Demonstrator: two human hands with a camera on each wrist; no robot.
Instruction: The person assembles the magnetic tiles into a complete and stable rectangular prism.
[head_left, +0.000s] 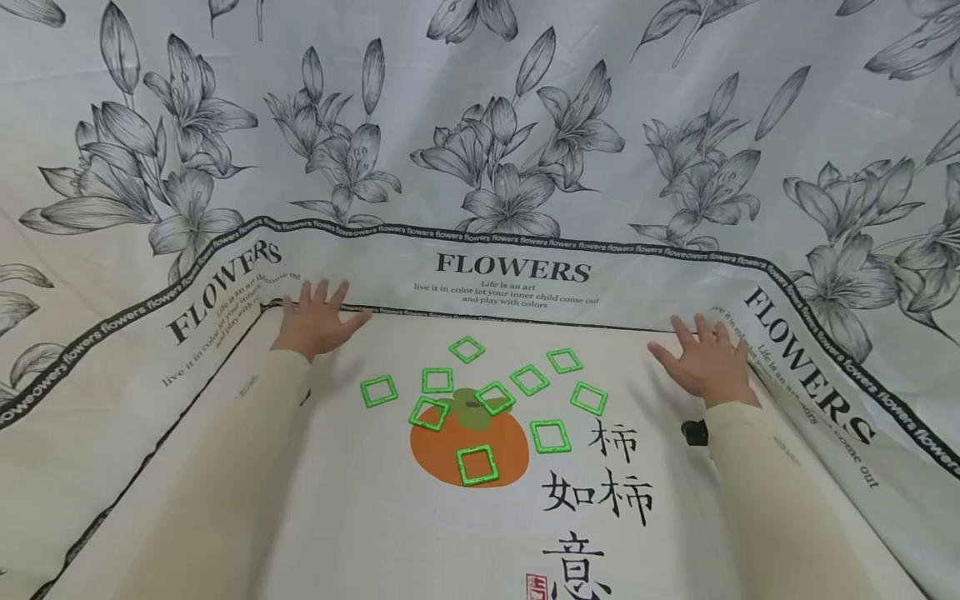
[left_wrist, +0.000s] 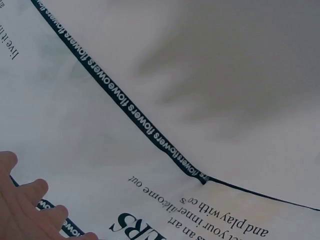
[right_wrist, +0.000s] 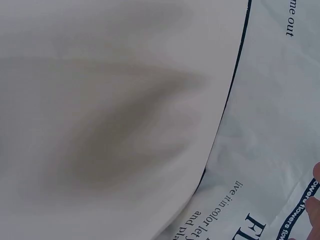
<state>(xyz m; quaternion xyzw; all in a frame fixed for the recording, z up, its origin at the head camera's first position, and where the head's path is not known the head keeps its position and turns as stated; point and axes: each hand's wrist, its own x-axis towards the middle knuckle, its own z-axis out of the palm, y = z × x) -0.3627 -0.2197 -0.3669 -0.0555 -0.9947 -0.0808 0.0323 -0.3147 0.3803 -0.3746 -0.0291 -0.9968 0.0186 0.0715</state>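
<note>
Several green square frames (head_left: 551,437) lie scattered on the white tabletop cloth (head_left: 360,500), some over a printed orange persimmon (head_left: 431,446). My left hand (head_left: 315,321) is spread at the far left corner of the table, fingers straight and nothing in it. On the opposite side, my right hand (head_left: 708,362) is spread near the far right corner, also holding nothing. The left wrist view catches only part of the left hand (left_wrist: 30,210) at its lower left. Fingertips of the right hand (right_wrist: 314,207) show at the right edge of the right wrist view.
A flower-printed curtain (head_left: 517,150) rises behind the table and wraps round both sides, its black-edged "FLOWERS" band (head_left: 517,271) along the back. Black Chinese characters (head_left: 573,567) are printed at the right front. A small black object (head_left: 695,432) sits by the right wrist.
</note>
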